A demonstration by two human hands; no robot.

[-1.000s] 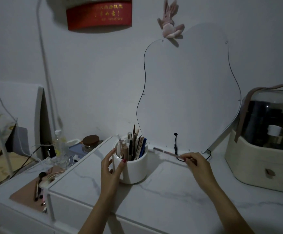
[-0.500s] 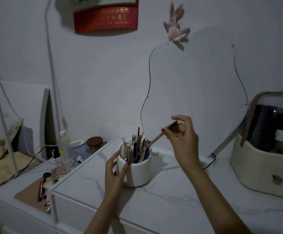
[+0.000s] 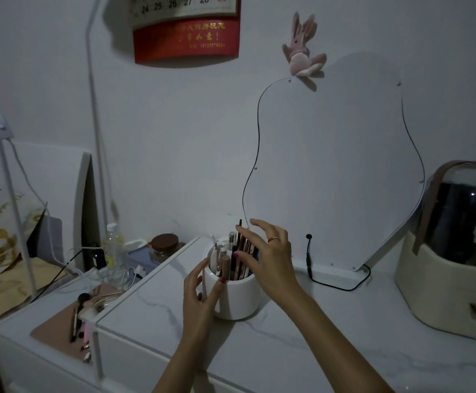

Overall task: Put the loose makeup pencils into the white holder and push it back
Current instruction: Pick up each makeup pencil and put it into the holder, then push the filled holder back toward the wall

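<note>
A round white holder (image 3: 238, 297) stands on the marble-patterned dresser top (image 3: 259, 350), near its back left part. Several makeup pencils (image 3: 232, 258) and brushes stand upright in it. My left hand (image 3: 200, 296) cups the holder's left side, with thumb and fingers on its wall. My right hand (image 3: 268, 256) hovers over the holder's right rim with fingers spread; its fingertips touch the tops of the pencils and nothing is held in it.
A wavy mirror (image 3: 336, 177) leans on the wall behind the holder, with a black cable (image 3: 341, 285) at its foot. A cream cosmetics case (image 3: 455, 251) stands at the right. A lower tray with brushes (image 3: 81, 316), a bottle (image 3: 113, 248) and a jar (image 3: 164, 245) are at the left.
My right hand picked a pencil up from the dresser near the mirror, carried it left to the holder and let it go inside. My left hand stayed on the holder.
</note>
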